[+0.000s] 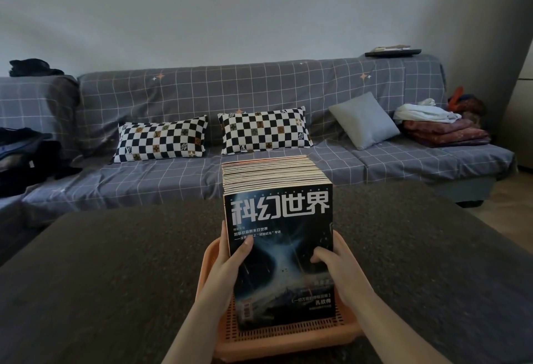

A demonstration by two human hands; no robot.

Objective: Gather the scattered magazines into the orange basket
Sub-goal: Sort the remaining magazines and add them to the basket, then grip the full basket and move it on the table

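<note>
1. The left hand (230, 257) grips the left edge of a stack of magazines (278, 236), thumb lying flat on the front cover and fingers curled around the side.
2. The right hand (339, 270) grips the right edge of the same stack, thumb pressed on the cover and fingers wrapped behind, out of sight.
3. The magazines stand upright on their lower edges, many of them packed together, the front one facing the camera. Its cover is dark, with large white Chinese characters across the top and a pale blue swirl of light below.
4. The stack sits inside the orange basket (277, 337), a shallow plastic basket with slotted walls. Its near wall hides the bottom of the front cover.
5. The basket rests on a dark speckled bench (115, 277), close to the near edge and about midway between the left and right sides.
6. Beyond the far edge of the bench stands a long sofa (259, 86) under a grey cover with a white grid pattern.
7. Two black and white checkered pillows (161, 140) lean against the sofa back, with a plain grey cushion (364, 121) to their right.
8. Folded reddish blankets (445, 134) with white cloth on top lie at the sofa's right end; dark clothing (26, 155) is piled at its left end.
</note>
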